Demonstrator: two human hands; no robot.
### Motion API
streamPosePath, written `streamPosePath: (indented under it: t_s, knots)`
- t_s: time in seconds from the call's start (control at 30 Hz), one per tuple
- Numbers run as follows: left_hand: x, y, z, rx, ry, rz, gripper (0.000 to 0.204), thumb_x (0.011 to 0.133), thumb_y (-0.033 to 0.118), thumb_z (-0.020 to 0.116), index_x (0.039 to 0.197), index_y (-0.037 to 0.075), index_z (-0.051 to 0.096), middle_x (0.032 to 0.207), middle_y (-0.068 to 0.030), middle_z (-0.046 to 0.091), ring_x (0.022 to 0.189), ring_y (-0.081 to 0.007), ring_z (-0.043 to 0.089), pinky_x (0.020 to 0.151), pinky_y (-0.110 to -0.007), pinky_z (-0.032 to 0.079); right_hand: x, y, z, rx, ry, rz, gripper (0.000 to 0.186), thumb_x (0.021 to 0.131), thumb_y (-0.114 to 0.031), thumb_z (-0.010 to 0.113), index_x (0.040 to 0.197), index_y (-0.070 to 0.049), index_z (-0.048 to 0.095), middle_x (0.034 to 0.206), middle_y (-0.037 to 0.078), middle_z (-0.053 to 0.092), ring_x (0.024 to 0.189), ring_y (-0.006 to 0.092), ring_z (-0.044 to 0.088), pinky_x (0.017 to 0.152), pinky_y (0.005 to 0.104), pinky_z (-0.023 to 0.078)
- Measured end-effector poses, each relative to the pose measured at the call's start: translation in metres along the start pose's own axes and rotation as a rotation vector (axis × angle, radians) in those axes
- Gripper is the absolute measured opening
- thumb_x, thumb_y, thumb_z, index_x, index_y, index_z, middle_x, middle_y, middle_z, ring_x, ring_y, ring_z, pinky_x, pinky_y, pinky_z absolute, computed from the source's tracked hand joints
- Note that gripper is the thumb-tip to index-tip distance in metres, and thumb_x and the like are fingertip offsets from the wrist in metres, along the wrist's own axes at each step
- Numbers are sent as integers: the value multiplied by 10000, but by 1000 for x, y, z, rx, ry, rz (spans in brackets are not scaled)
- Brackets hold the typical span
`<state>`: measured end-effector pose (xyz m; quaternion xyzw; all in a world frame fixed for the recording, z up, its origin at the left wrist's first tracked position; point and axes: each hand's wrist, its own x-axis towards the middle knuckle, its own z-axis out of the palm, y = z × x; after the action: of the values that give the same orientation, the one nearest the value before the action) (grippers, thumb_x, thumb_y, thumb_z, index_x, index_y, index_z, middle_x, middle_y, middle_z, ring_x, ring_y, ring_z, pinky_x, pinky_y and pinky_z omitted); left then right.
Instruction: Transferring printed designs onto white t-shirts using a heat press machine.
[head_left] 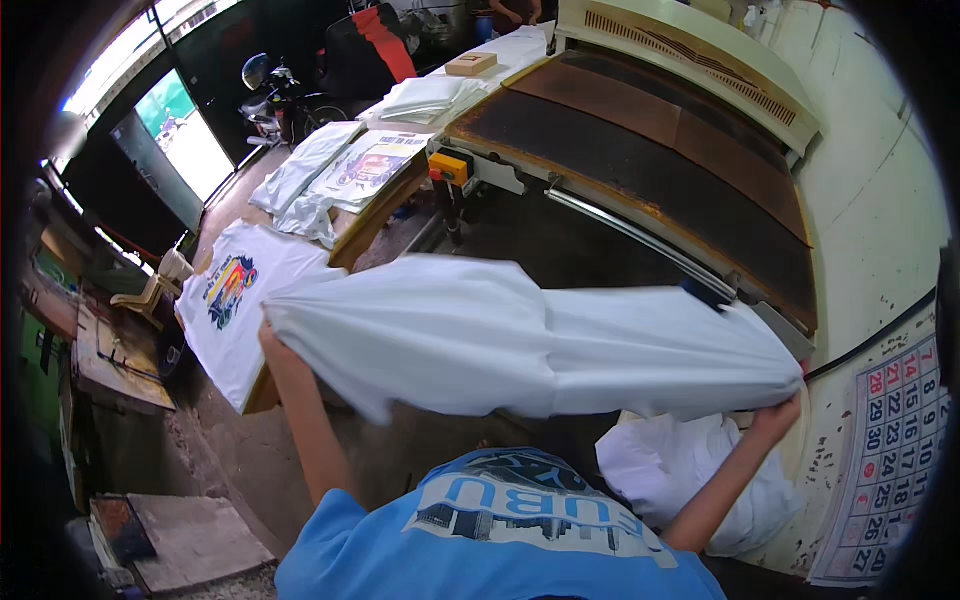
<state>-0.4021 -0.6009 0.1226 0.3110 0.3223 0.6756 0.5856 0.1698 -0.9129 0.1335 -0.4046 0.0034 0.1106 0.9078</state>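
White cotton shirt (520, 335), soft, stretched wide

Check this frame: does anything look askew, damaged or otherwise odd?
Yes. The long dark flat bed of the press machine shows rusty brown patches and edges. One white printed T-shirt hangs partly over the wooden table's edge. The stretched plain white T-shirt looks undamaged.

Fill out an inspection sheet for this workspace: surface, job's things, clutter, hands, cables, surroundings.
Surface: dark press bed, worn and rust-brown at the edges.
Job's things: white shirt stretched in the air between both hands.
Clutter: pile of white cloth below; printed shirt flat on the left table; folded stack and a small box farther back.
Hands: left hand and right hand each grip a shirt end.
Cables: black cable along the wall.
Surroundings: wall calendar, parked motorbike.
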Motion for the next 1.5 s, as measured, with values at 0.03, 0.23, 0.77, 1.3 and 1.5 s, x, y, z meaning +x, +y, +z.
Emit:
streamPosePath:
  t_s: [0.03, 0.23, 0.77, 1.3, 1.5]
  knots:
    - [8, 7, -15, 323, -19, 188, 348, 878, 275, 393, 959, -26, 546, 937, -145, 597, 838, -218, 595, 763, -343, 494, 18, -11, -23, -45, -138, -108, 428, 896, -200, 363, 1261, 24, 374, 1282, 170, 419, 1153, 297, 437, 990, 433, 335]
    - [54, 11, 25, -114, 246, 36, 266, 894, 298, 472, 1009, 61, 510, 875, -42, 564, 837, -166, 565, 752, -312, 480, -1, -65, 33, -86, -90, -204, 396, 907, -235, 398, 1217, 11, 410, 1192, 186, 476, 1102, 321, 470, 938, 414, 396]
    - [115, -45, 321, -64, -524, 299, 211, 915, 200, 433, 1062, 60, 492, 963, -91, 613, 732, -224, 647, 548, -329, 566, 139, 131, 292, -446, -688, -446, 564, 818, -209, 574, 1280, -4, 325, 1283, 136, 387, 1126, 205, 440, 941, 312, 359]
    - [348, -57, 404, 689, -534, 876, 210, 867, 158, 502, 1037, 46, 552, 1021, -93, 573, 990, -182, 518, 887, -306, 384, 151, 260, 406, -222, -1101, 261, 141, 818, -153, 580, 711, -67, 548, 680, -36, 524, 602, 50, 479, 559, 187, 384]
    - [443, -253, 393, 1447, -488, 954, 523, 774, 298, 588, 1205, 47, 433, 1270, -193, 411, 1221, -336, 326, 969, -431, 297, 264, 282, 330, -1142, -563, -318, 330, 871, -266, 527, 648, -23, 512, 614, -55, 424, 571, 42, 346, 493, 236, 282]
